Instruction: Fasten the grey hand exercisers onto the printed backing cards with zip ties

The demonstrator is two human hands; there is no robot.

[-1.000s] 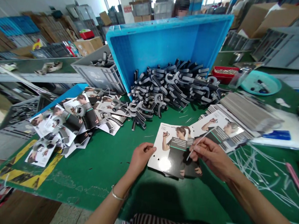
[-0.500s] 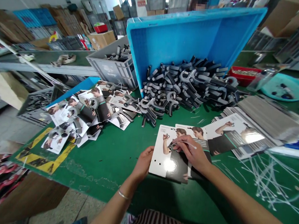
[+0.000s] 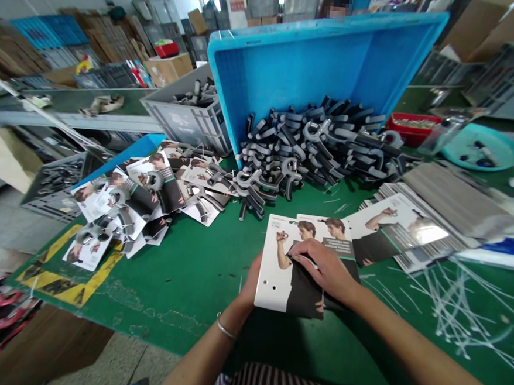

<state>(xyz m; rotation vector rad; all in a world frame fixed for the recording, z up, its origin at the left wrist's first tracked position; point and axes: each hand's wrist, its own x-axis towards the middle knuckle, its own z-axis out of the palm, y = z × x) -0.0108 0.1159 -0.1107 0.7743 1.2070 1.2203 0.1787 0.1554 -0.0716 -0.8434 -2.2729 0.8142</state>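
A printed backing card [image 3: 271, 302] with small punched holes is tilted up in front of me. My left hand [image 3: 251, 280] grips its left edge, the fingers mostly hidden behind it. Over the card's upper middle, my right hand [image 3: 328, 269] is pinched on a thin white cable tie [image 3: 308, 260], its fingertips close to the card's face. The tie's far end is hidden. A second printed card [image 3: 339, 226] shows behind the first. Farther right, another card [image 3: 406, 226] lies on a stack of cards.
A tipped blue crate [image 3: 292, 72] spills grey-and-black hand grips [image 3: 313, 143] onto the green table [image 3: 198, 282]. Carded grips [image 3: 119, 200] are piled at left. Loose cable ties [image 3: 455, 312] lie at right, below a turquoise tray [image 3: 506, 154] and a red box [image 3: 413, 130].
My left hand has slid farther behind the card. My right fingers have come down closer to the card, and less of the cable tie shows. The view has shifted slightly.
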